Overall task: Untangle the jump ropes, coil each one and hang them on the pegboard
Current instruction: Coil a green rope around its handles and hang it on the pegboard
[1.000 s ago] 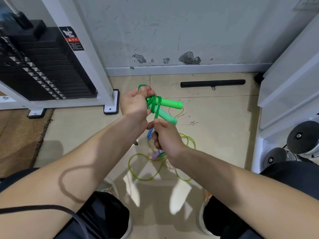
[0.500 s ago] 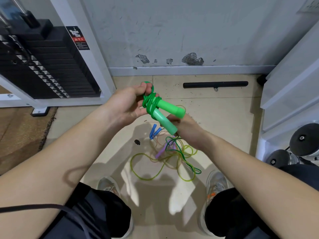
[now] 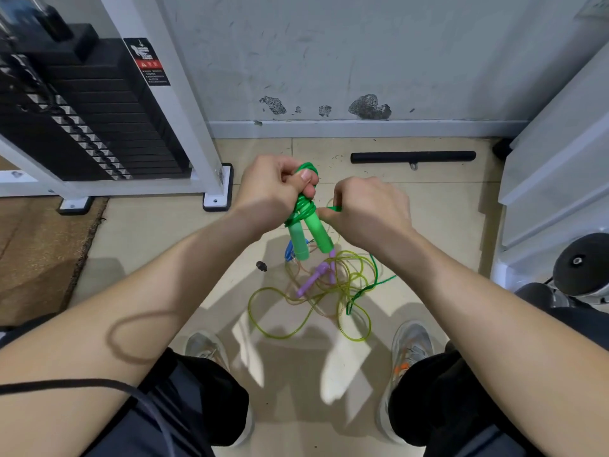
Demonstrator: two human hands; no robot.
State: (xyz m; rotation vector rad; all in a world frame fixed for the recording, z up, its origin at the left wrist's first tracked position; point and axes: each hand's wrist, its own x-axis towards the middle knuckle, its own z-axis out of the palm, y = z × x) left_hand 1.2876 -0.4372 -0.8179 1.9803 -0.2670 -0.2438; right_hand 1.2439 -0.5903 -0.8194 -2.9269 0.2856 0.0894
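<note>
My left hand (image 3: 275, 186) grips the coiled green jump rope (image 3: 304, 206) near its top, thumb pressed on the loops. Its two green handles (image 3: 311, 239) hang downward below the coil. My right hand (image 3: 365, 209) pinches a strand of the same green cord beside the coil; the loose end trails down to the floor at the right. On the tiles below lies a tangle of yellow-green rope (image 3: 316, 305) with purple handles (image 3: 316, 278) and blue handles (image 3: 290, 253) partly hidden behind the green ones. No pegboard is in view.
A weight-stack machine (image 3: 82, 120) with a white frame stands at the left. A black bar (image 3: 412, 157) lies by the wall. White shelving (image 3: 557, 166) and dumbbells (image 3: 580, 268) fill the right. My shoes (image 3: 408, 351) flank the tangle; a brown mat (image 3: 36, 255) lies left.
The green handles swung from pointing right to hanging down. My right hand rose from under the handles to beside the coil, now pinching the cord.
</note>
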